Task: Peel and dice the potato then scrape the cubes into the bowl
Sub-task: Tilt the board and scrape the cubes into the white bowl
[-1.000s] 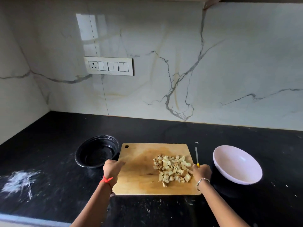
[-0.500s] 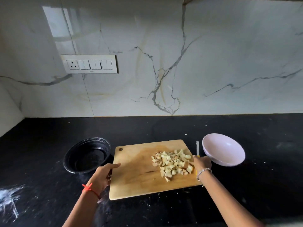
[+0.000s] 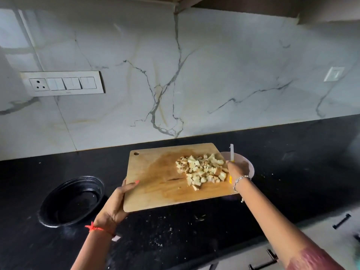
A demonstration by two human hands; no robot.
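Note:
A pile of pale potato cubes [image 3: 202, 171] lies on the right half of a wooden cutting board [image 3: 153, 182]. My left hand [image 3: 116, 203] grips the board's near left corner and holds it lifted off the black counter. The board's right edge hangs over the white bowl [image 3: 247, 165], which is mostly hidden behind it. My right hand [image 3: 234, 170] holds a knife [image 3: 231, 152] with a yellow handle and a white blade pointing up, right beside the cubes at the board's right edge.
An empty black bowl [image 3: 72, 200] sits on the counter [image 3: 292, 162] to the left of the board. A marble wall with a switch panel [image 3: 62, 83] rises behind. Crumbs dot the counter near the front edge; drawer handles [image 3: 341, 221] show at lower right.
My left hand took the board's left corner and lifted it. The board swung right, so its right edge now overlaps the white bowl. My right hand kept the knife by the cubes.

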